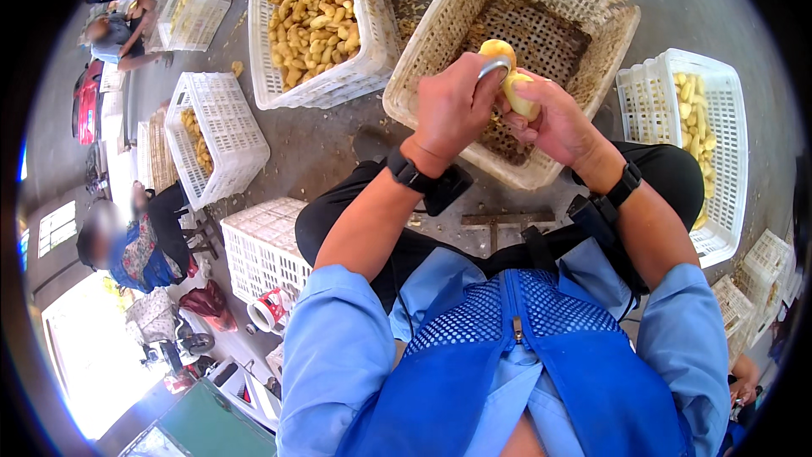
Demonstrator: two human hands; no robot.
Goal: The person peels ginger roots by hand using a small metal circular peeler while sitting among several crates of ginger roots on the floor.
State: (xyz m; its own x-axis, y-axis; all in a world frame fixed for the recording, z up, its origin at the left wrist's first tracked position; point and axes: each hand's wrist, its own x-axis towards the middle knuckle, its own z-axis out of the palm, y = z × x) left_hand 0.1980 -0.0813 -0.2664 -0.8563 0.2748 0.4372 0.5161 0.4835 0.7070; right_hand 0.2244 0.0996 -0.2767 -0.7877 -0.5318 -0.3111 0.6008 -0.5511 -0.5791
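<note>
- Gripping a pale yellow peeled root piece (pixel 518 89), the right hand (pixel 554 123) was closed around its lower part, fingers wrapped tight.
- Left hand (pixel 452 106) was clenched on a small metal peeler (pixel 494 66), whose curved blade lay against the top of the root piece.
- Both hands met at the piece, touching or nearly so, held above the near rim of a tan woven basket (pixel 423 51).
- Each wrist carried a black band; the forearms rose from blue sleeves at the lower edge.
- Basket floor showed dark, with scattered peel scraps inside.
- White plastic crate (pixel 372 59) just left of the basket was heaped with yellow root pieces (pixel 313 13).
- Second white crate (pixel 727 118) on the right held more yellow pieces along its near side.
- Further white crates stood at left on the grey concrete floor (pixel 321 144); one was upturned (pixel 262 245) by the left knee.
- Other people sat at far left, one in a patterned top (pixel 139 250), well apart from the hands.
</note>
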